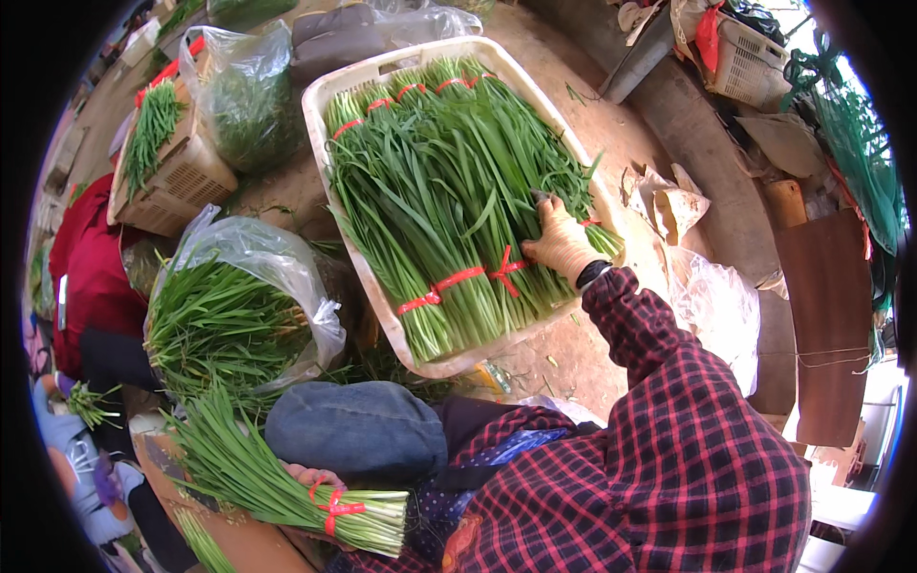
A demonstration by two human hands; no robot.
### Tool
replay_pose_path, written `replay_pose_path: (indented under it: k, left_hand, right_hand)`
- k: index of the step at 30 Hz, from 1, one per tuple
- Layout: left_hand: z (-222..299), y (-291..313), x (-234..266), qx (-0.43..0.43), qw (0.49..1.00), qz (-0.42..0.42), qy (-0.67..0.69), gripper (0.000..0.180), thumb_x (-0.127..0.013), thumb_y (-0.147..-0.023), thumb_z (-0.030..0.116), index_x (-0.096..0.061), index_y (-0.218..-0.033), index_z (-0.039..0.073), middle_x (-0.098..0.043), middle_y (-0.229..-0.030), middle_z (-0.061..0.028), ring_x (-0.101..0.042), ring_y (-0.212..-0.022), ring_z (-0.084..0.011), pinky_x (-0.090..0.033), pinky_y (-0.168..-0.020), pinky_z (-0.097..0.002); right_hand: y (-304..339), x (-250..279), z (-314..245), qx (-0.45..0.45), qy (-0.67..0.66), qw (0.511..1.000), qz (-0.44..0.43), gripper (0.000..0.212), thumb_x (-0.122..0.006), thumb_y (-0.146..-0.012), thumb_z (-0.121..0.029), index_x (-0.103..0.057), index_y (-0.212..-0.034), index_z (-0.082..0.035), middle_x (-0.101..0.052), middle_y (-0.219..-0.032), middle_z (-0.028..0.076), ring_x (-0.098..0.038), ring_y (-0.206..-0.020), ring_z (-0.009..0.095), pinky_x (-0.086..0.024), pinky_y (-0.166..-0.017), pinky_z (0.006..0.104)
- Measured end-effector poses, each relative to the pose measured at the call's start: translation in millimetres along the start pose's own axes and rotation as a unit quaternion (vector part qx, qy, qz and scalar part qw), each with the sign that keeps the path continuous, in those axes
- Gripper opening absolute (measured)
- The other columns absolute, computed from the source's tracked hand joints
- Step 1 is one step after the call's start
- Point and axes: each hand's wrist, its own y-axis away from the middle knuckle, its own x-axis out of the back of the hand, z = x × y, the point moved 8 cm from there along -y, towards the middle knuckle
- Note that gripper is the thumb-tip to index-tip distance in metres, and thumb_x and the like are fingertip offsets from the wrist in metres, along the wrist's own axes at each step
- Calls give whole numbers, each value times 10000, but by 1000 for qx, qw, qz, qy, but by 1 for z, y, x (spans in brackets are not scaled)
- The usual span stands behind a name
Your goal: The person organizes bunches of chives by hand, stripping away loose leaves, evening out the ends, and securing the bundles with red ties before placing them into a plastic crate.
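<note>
My left hand (313,477) is closed around a tied bundle of garlic chives (239,463), its cut white ends toward my body and red tape near them. Below my lap the forearm is mostly hidden. Far right of it, my gloved right hand (562,244) grips a bundle of chives at the right side of a white plastic crate (377,307), thumb and fingers spread across it; some fingers are hidden. Several red-taped bundles (430,201) fill the crate in two rows, cut ends facing the two short sides and leaves overlapping in the middle.
A clear plastic bag (325,329) of loose chives stands left of the crate. Beyond it are another bag of greens (250,105) and a beige crate (177,186). A person in dark red (81,258) sits at the left. A brown board (823,325) stands at the right.
</note>
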Motion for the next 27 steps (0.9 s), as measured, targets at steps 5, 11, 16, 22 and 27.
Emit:
replay_pose_path:
  k: [5, 11, 16, 22, 27]
  left_hand:
    - [-3, -5, -2, 5, 1000, -3, -2, 570, -713, -805, 453, -472, -1212, 135, -529, -1013, -18, -543, -899, -162, -463, -757, -436]
    - [0, 2, 3, -3, 1000, 0, 17, 570, -707, -806, 465, -477, -1214, 141, -524, -1013, -16, -540, -892, -153, -458, -757, -427]
    - [-9, 24, -24, -79, 986, 102, 103, 562, -656, -819, 533, -520, -1188, 133, -517, -1032, -54, -533, -902, -189, -445, -799, -408]
    - [-17, 11, -13, -66, 985, 137, 78, 658, -558, -844, 615, -529, -1219, 75, -558, -1061, -111, -562, -921, -250, -475, -842, -424]
    - [-4, 31, -42, -69, 954, 257, -135, 709, -544, -845, 627, -505, -1247, 45, -606, -1060, -136, -619, -889, -252, -505, -829, -488]
  right_hand:
    - [-8, -7, 18, -42, -24, 997, -52, 944, -793, -629, -291, -324, -1420, -76, -368, -1397, 239, -506, -1181, 391, -448, -997, 404]
    - [-16, 24, -14, 119, -9, 990, 80, 834, -803, -616, -269, -448, -1342, -60, -378, -1394, 226, -363, -1294, 394, -338, -1089, 439]
    - [-48, 16, -49, 209, -15, 973, 96, 629, -729, -649, -178, -538, -1238, -65, -411, -1377, 178, -391, -1269, 392, -348, -1074, 458]
    - [-67, 25, -38, 93, 157, 983, -8, 643, -710, -700, -235, -498, -1299, -138, -368, -1428, 133, -365, -1298, 364, -323, -1069, 508]
    - [46, 100, -196, 333, 49, 926, 171, 583, -726, -755, -230, -511, -1279, -91, -443, -1341, 159, -396, -1267, 366, -357, -1040, 482]
